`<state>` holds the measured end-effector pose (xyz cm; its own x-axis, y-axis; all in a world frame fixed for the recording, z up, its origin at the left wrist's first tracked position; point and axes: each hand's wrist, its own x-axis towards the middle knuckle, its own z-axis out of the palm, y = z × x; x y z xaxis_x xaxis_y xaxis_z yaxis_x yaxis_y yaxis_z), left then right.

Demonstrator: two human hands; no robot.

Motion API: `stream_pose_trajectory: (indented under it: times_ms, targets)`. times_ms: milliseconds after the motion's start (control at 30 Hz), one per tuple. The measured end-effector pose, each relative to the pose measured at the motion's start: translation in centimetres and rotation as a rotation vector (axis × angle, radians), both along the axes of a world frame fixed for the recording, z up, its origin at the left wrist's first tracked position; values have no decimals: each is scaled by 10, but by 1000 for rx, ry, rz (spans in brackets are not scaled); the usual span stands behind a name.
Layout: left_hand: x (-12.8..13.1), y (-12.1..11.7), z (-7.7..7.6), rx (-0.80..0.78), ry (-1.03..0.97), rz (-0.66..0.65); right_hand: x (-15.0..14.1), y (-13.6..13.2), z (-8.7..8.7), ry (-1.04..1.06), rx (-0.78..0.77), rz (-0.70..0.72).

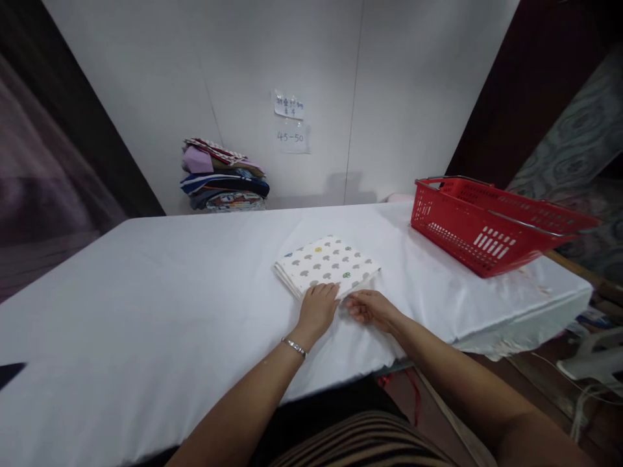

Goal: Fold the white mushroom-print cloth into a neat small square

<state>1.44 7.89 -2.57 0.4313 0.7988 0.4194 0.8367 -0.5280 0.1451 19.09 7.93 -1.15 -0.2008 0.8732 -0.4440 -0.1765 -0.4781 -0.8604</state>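
Observation:
A folded white cloth (327, 263) with grey mushroom shapes and a few coloured motifs lies flat on the white-covered table (160, 305). At its near corner, my left hand (318, 308) has its fingers over the top layer and the thumb close to the edge, gripping the fabric. A silvery bracelet (294, 347) circles that wrist. Just to the right, my right hand (370, 307) is closed, with curled fingers and the index fingertip at the cloth's near right edge. What lies between its thumb and finger is partly hidden, but it seems to pinch the edge.
A red plastic basket (481, 224) with metal handles stands at the table's right end. Behind the table, a stack of folded fabrics (224, 178) rests against the pale wall. Handwritten paper signs (292, 123) hang there. A dark piece (10, 373) shows at the left edge.

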Motion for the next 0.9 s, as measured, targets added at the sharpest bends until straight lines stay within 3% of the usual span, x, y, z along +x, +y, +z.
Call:
stream_pose_trajectory:
  times_ms: [233,433,600,733,833,900]
  targets:
    - [-3,1,1,54,47,-14,-16,7,-5,26,15,59]
    - [-6,2,-16,71,97,-59,-21,1,-10,31,20,59]
    - [-9,5,-26,72,99,-42,-6,-1,-10,-108,175,92]
    - [-8,6,-28,84,73,-37,26,19,-15,-295,415,-179]
    - [-8,6,-29,87,64,-29,50,43,-15,-554,598,-400]
    - [-8,5,-29,89,65,-29,58,59,-11,-761,731,-446]
